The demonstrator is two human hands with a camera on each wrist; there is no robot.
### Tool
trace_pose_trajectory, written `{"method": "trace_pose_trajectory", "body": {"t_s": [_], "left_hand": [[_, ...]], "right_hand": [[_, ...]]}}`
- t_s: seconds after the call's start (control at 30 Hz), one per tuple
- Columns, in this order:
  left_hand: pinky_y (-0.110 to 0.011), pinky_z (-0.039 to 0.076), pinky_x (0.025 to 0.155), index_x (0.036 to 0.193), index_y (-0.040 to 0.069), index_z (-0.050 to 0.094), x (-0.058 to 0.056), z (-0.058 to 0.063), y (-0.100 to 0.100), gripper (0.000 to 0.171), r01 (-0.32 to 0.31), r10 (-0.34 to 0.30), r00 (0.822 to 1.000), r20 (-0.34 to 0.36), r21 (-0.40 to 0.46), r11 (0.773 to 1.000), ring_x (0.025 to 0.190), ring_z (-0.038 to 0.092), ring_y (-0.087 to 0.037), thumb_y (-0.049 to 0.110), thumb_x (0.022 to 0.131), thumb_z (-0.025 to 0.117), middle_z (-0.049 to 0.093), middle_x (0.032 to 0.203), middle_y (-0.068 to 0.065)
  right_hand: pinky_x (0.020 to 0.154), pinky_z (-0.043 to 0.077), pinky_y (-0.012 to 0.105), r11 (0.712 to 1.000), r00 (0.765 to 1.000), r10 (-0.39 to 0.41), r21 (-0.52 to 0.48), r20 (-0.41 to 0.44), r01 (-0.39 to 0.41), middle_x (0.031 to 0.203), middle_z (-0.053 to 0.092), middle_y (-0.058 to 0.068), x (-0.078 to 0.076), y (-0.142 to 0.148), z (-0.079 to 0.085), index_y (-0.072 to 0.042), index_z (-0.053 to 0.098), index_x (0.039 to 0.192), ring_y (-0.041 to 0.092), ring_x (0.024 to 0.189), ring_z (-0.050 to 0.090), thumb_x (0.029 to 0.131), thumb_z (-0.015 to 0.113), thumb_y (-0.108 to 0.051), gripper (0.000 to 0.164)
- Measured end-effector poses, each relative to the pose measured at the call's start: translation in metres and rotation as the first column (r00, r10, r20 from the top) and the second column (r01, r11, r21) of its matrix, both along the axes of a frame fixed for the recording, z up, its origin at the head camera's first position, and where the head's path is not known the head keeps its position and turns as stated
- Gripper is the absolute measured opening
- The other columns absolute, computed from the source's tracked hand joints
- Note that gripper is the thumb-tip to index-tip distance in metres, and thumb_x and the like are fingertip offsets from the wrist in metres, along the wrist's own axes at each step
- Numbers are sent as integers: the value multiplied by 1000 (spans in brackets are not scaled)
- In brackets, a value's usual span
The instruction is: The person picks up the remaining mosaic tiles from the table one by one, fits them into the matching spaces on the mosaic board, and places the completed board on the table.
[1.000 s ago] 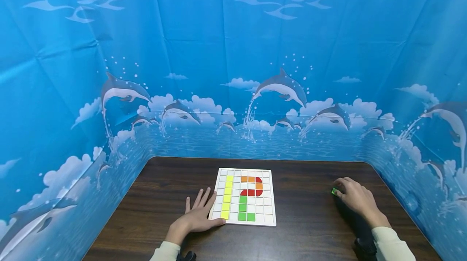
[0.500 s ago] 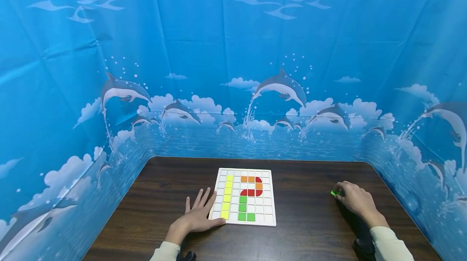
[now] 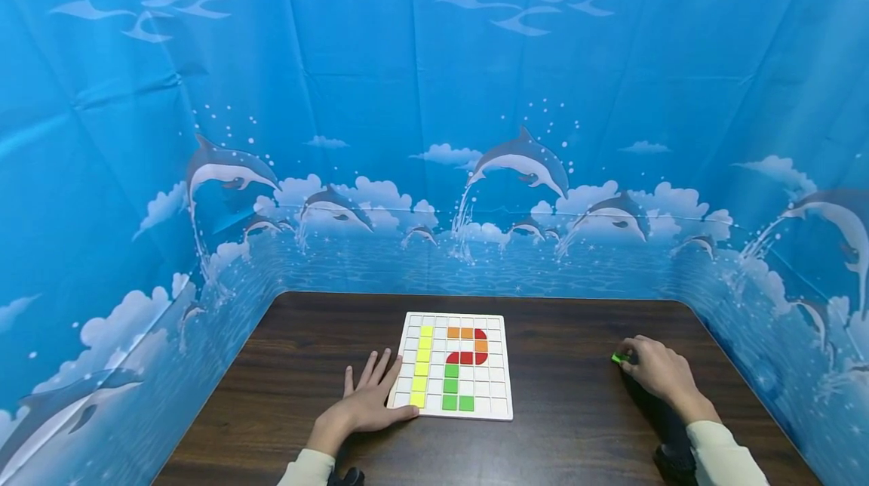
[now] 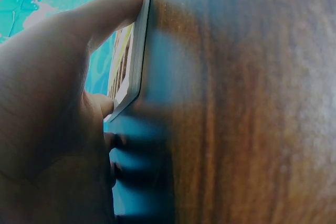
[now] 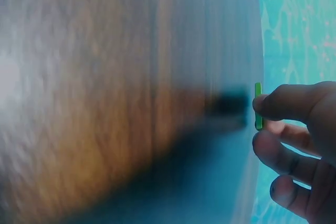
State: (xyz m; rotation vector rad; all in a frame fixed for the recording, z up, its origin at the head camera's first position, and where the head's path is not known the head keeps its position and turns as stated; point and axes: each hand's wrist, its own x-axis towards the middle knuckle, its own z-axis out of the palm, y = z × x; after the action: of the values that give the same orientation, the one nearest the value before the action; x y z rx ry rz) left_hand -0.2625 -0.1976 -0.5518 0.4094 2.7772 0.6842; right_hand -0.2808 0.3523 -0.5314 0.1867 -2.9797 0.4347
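Note:
My right hand point(image 3: 660, 373) pinches a small flat green tile point(image 3: 617, 358) between thumb and fingers at the right of the table. In the right wrist view the tile point(image 5: 258, 90) appears edge-on, apart from its dark shadow on the wood. My left hand point(image 3: 370, 404) lies with fingers spread beside the white grid board point(image 3: 501, 384), its thumb on the near left corner and a fingertip at the left edge. Yellow tiles point(image 3: 422, 368) form a column on the board. To their right, orange tiles point(image 3: 453, 333), red tiles point(image 3: 466, 358) and green tiles point(image 3: 451, 386) make another shape.
The dark wooden table point(image 3: 557, 395) carries the board near its middle. A blue curtain point(image 3: 407, 131) printed with dolphins surrounds the table at the back and both sides. Dark wrist devices point(image 3: 674, 462) sit below both forearms.
My right hand has shifted slightly left with the green tile, which now juts out further from the fingers at a different tilt. The left hand and the board stay put.

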Motion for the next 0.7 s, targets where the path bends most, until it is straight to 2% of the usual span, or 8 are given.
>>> {"method": "trace_pose_trajectory", "body": {"t_s": [0.17, 0.3, 0.53, 0.7], "left_hand": [[-82, -12, 120, 172, 19, 22, 2, 2, 0, 113, -4, 4, 1000, 7, 2, 1000, 166, 0, -44, 82, 87, 63, 9, 181, -15], [-82, -13, 119, 173, 20, 20, 1, -1, 0, 114, 1, -1, 1000, 4, 5, 1000, 166, -2, -45, 83, 88, 62, 7, 181, -16], [-81, -12, 121, 172, 18, 22, 3, 5, 0, 113, -13, 13, 999, 33, -6, 1000, 167, 0, -44, 79, 88, 65, 9, 181, -16], [-80, -13, 122, 173, 20, 21, 1, 0, 1, 115, -16, 16, 1000, 23, -10, 1000, 167, -1, -42, 84, 86, 62, 8, 181, -14]], "right_hand": [[57, 53, 43, 1000, 1000, 11, -1, -18, -11, 106, 74, 12, 2, -8, 0, -11, 80, 107, 22, 76, 69, 92, 81, -13, 15], [56, 52, 40, 1000, 999, 25, -6, -44, -26, 110, 74, 13, 6, -19, 0, -12, 80, 106, 18, 74, 67, 91, 82, -13, 15], [54, 46, 35, 998, 994, 52, -16, -98, -54, 114, 75, 12, 8, -46, 8, -14, 81, 105, 12, 68, 59, 92, 83, -17, 13], [50, 39, 29, 998, 989, 59, -15, -138, -62, 112, 75, 8, 11, -65, 13, -16, 82, 103, 9, 63, 52, 90, 85, -17, 13]]}}
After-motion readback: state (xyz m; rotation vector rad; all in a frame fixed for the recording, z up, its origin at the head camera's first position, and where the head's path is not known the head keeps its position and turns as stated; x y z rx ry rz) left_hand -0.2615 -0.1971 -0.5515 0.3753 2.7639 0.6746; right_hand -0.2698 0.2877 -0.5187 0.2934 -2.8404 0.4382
